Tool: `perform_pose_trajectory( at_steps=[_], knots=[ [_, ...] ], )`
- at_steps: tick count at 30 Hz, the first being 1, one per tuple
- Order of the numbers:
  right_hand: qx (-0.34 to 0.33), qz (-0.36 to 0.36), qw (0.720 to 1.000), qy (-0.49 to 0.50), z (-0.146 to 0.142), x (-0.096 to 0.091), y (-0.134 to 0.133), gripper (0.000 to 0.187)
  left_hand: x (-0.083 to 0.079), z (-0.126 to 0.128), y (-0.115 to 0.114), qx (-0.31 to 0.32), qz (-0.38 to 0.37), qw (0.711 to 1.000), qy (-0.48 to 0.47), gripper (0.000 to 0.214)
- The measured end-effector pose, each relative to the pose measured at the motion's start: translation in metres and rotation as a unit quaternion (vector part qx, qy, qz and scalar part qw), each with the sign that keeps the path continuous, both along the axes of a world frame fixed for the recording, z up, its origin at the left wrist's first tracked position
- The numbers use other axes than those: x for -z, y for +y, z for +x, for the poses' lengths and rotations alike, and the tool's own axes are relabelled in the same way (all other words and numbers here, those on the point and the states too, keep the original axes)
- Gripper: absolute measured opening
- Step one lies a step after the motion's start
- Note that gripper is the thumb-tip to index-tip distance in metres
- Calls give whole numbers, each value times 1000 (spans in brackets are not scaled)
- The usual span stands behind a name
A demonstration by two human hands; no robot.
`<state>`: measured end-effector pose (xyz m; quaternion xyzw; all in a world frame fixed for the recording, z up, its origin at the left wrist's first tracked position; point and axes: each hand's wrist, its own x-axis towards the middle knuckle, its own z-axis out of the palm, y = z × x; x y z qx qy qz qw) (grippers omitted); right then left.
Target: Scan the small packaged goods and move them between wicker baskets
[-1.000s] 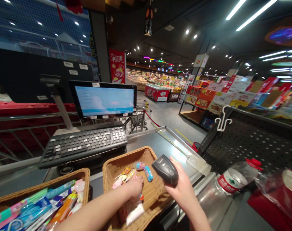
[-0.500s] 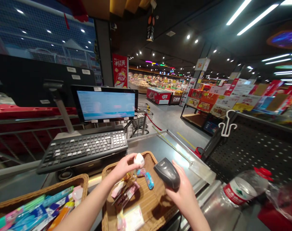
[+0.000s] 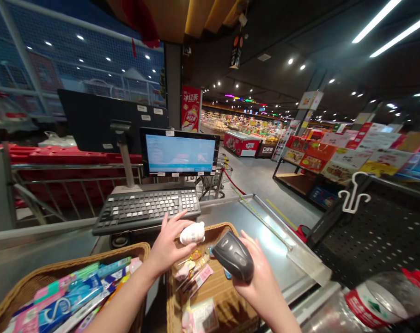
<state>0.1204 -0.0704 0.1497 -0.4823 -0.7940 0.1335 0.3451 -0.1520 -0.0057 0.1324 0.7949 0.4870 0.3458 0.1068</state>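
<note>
From the head view, we hold a small white item [image 3: 192, 233] in our left hand [image 3: 171, 238], grasped between the thumb below and the fingers at its far end, with a few fingers spread above; faint print shows on its side, too small for us to read. It is over the far left part of a wicker basket [image 3: 230, 296]. Our right hand [image 3: 258, 268] is wrapped around a dark handheld scanner [image 3: 234, 255], whose front end is turned toward the white item, a gap between the two. Below our hands, in the basket, lie a pink packet [image 3: 201, 280], a pale flat packet [image 3: 204, 314] nearer to us, and a blue piece [image 3: 227, 274] mostly hidden by the scanner. To the left we see a second basket [image 3: 92, 255] filled with packets, a blue one [image 3: 71, 303] among them. Beyond our left hand sit a keyboard [image 3: 150, 206] and a lit screen [image 3: 182, 152], its text too small to tell. At the lower right lies a clear bottle [image 3: 376, 303] with a red cap, and a white hanger [image 3: 353, 196] hangs on a perforated panel.
</note>
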Motion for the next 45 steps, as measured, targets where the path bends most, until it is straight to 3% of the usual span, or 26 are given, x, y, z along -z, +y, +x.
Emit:
perform_pose_trajectory(
  at_steps=[5, 13, 25, 30, 45],
  knots=[
    [-38, -5, 999, -31, -18, -10, -6, 67, -3, -21, -4, 10, 112, 990, 90, 39],
    [-83, 15, 995, -51, -46, -30, -14, 65, -3, -51, -12, -55, 180, 976, 114, 42],
    [-140, 27, 989, -48, -89, -43, -19, 54, -16, -98, -44, -112, 172, 970, 127, 40],
    [-154, 20, 987, -52, -108, -47, -21, 61, -16, -115, -55, -130, 148, 972, 126, 42],
    [-165, 2, 983, -79, -130, -50, -37, 60, -16, -140, -70, -131, 132, 977, 104, 41]
  ],
)
